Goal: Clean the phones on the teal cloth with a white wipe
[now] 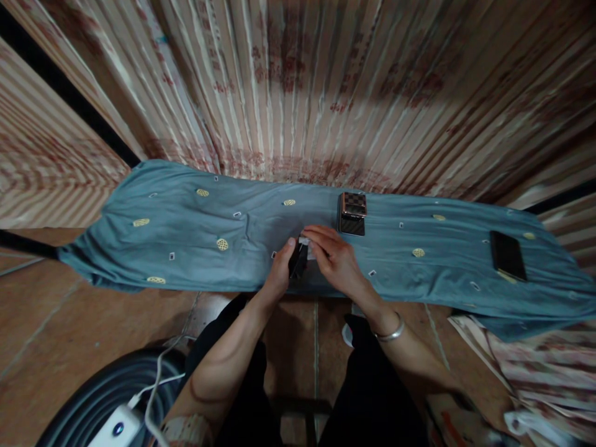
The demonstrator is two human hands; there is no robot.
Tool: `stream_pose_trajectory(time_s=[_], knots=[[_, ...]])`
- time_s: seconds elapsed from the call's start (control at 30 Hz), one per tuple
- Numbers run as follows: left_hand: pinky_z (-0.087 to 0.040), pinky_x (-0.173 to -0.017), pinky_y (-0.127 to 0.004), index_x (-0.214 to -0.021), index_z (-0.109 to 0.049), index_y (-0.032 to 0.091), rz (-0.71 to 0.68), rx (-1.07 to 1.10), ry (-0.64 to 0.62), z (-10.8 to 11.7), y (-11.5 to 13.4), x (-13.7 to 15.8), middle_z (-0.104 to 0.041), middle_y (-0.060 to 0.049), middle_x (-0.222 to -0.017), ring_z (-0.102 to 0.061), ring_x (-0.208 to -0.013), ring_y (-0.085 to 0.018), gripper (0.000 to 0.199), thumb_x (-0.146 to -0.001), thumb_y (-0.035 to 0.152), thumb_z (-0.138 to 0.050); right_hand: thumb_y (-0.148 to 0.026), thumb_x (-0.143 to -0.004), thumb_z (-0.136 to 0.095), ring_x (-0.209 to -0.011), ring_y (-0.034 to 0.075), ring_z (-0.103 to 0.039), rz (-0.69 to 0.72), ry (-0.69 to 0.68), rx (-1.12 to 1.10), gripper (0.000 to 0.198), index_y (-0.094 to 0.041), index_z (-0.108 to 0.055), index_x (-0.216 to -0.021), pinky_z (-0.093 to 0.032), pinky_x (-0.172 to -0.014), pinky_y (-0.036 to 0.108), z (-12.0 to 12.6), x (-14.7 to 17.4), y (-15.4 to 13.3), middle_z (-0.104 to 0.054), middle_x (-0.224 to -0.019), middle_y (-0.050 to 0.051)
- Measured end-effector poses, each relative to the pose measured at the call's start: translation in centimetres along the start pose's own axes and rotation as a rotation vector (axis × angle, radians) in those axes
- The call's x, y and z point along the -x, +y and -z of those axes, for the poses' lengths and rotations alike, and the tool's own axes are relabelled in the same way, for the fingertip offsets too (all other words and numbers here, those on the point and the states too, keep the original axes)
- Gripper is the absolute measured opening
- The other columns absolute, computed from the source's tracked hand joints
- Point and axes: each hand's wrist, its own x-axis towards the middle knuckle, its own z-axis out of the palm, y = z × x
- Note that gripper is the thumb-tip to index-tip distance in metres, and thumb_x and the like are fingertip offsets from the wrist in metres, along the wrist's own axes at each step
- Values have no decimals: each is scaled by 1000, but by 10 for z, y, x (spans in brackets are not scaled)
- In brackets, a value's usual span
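Observation:
My left hand (280, 268) is closed around a small black object (297, 264), thumb along its near left side; its exact kind is not clear. Against the top of that object, my right hand (336, 257) pinches a small whitish piece (304, 241), perhaps tissue or cloth. Both hands are just above the front half of a blue-green cloth (251, 261) printed with yellow pineapples. Beyond my right hand lies a dark flat case (352, 225), with a brown checkered box (354, 203) resting on its far part.
A black phone-like slab (508, 255) lies at the cloth's right end. Pleated patterned curtains (288, 93) hang behind, with dark poles at both sides. Below left, a white power bank (114, 428) with a cable (156, 385) is over a dark ribbed round object (88, 397).

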Motion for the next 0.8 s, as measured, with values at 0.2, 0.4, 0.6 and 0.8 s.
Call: stream_pose_trajectory(time_s=[0.2,0.4,0.6,0.8], knots=[[-52,-58,-27,-94,-76,13,-49,-173,-106,-5,3,10,-68,-1,-69,-64,-64,-17,40,-68,42,-83,-30,-101,-41,-117,24,-66,-61,-9,-20,35,-23,-69,-121,-50,-106,47,-7,0,21,-73,-121,11],[-53,-58,-29,-97,-75,12,-11,-113,-125,-5,8,11,-75,-7,-79,-70,-71,-22,45,-59,33,-88,-32,-101,-42,-108,22,-69,-108,-46,-85,34,-24,-71,-117,-55,-97,40,-4,1,26,-75,-115,8],[-53,-64,-29,-95,-74,11,28,16,-80,-4,15,10,-77,-9,-83,-72,-77,-23,33,-67,28,-79,-35,-98,-47,-100,23,-73,-178,-11,-112,33,-22,-74,-111,-57,-90,38,-6,2,42,-78,-107,7],[-49,-62,-24,-73,-71,12,28,128,13,-7,16,5,-69,-2,-64,-60,-57,-12,15,-75,27,-70,-46,-97,-50,-105,25,-73,-290,58,-216,35,-26,-75,-112,-57,-94,40,-23,4,45,-78,-112,4]])
